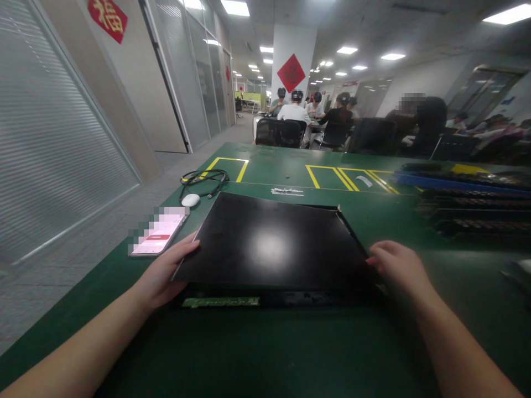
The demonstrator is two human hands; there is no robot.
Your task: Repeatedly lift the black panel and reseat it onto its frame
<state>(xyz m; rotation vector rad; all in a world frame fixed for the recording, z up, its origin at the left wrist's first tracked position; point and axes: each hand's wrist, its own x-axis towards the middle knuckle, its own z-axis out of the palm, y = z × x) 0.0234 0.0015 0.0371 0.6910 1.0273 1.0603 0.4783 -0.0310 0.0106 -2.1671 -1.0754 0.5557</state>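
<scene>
A glossy black display panel (240, 237) is held tilted over a black frame (315, 297) that lies on the green table. My left hand (164, 271) grips the panel's left edge, thumb on top and fingers beneath. At the panel's right edge, my right hand (396, 265) is closed with its fingertips at the corner; whether it pinches the panel or the frame is hard to tell. Along the front of the frame runs a narrow green circuit board (219, 302). The frame's far right corner shows behind the panel.
To the left lie a phone (160, 235), a white mouse (191, 200) and a coiled black cable (203, 179). Small silvery strips (287, 192) lie behind the panel. Stacked dark frames (477, 213) fill the table's right side. Several people sit at desks farther back.
</scene>
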